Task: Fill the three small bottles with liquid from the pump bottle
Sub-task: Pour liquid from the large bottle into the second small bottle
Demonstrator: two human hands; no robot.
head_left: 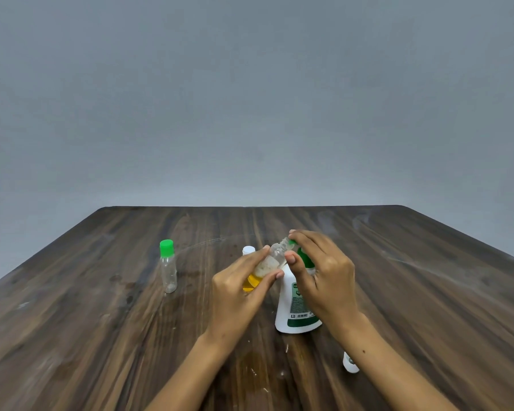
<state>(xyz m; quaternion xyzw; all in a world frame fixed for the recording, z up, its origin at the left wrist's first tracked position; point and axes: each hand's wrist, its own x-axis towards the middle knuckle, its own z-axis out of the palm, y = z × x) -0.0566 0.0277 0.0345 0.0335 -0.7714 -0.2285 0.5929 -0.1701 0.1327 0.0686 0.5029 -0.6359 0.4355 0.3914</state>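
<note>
Two hands meet over the middle of the dark wooden table (101, 307) in the head view. The left hand (238, 289) grips a small clear bottle (272, 259), uncapped and tilted with its neck up and to the right; yellow liquid (251, 282) shows at its lower end. The right hand (321, 274) curls round the green pump head (304, 258) of the white pump bottle (294, 310), which stands on the table just beneath both hands, the nozzle at the small bottle's mouth. Well to the left stands a second small bottle (169, 271), upright, with a green cap. A white cap (248, 250) sits behind the left hand. Near the right forearm, a small white object (350, 363) is partly hidden.
</note>
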